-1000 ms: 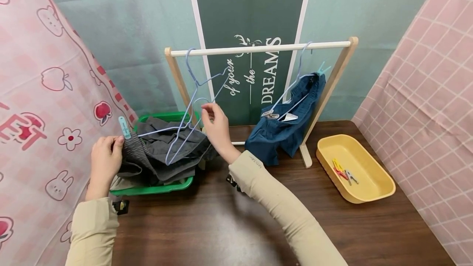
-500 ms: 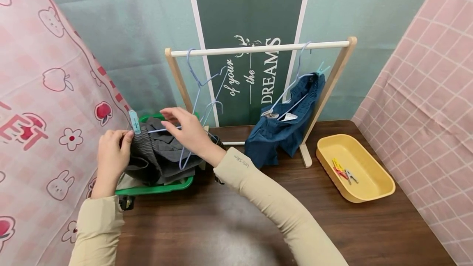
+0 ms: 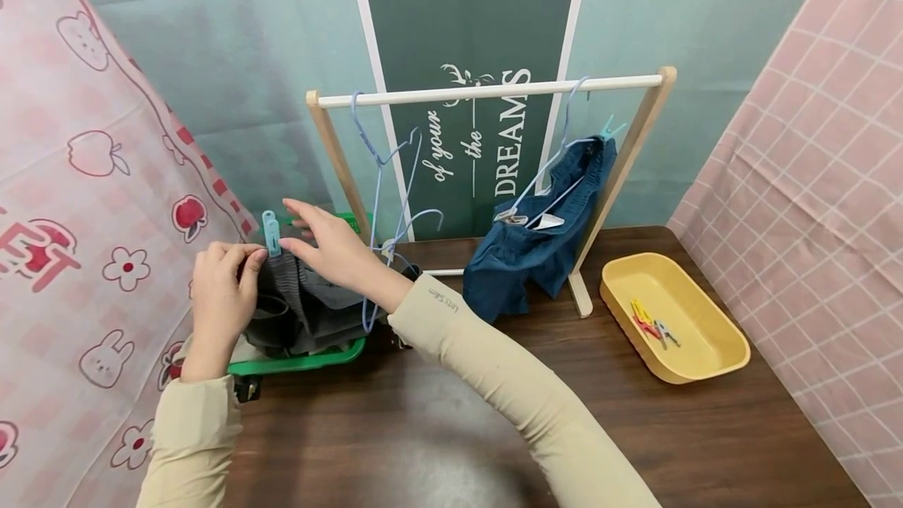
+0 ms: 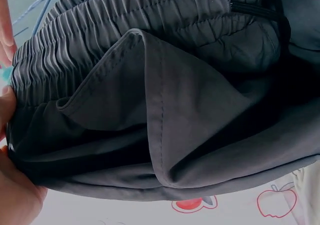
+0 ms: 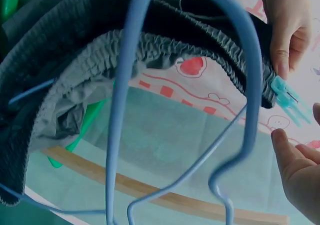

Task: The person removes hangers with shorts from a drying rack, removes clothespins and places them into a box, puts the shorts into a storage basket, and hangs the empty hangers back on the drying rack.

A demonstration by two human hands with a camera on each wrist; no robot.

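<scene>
The left hand [image 3: 229, 300] pinches the waistband end of a dark grey elastic-waist garment [image 3: 310, 306] over a green basket. Beside its fingertips, a light blue clothespin [image 5: 285, 97] is clipped on that waistband corner. Spread and relaxed, the right hand [image 3: 335, 249] hovers just right of the clothespin, with a gap visible in the right wrist view. A blue hanger [image 5: 187, 177] runs into the waistband; its hook points right in the head view. The left wrist view is filled by the gathered waistband [image 4: 150, 10], with the left fingers [image 4: 17, 185] at its edge.
A wooden rack with a white rail [image 3: 494, 91] carries an unloaded blue hanger [image 3: 377, 159] and navy shorts [image 3: 543, 234] on another hanger. The green basket [image 3: 296, 365] stands lower left. A yellow tray [image 3: 698, 328] with several clothespins [image 3: 652, 324] stands right.
The right hand has moved left, from beside the hanger hook to near the clothespin, its fingers now spread. The left hand, clothespin and grey waistband have shifted right.
</scene>
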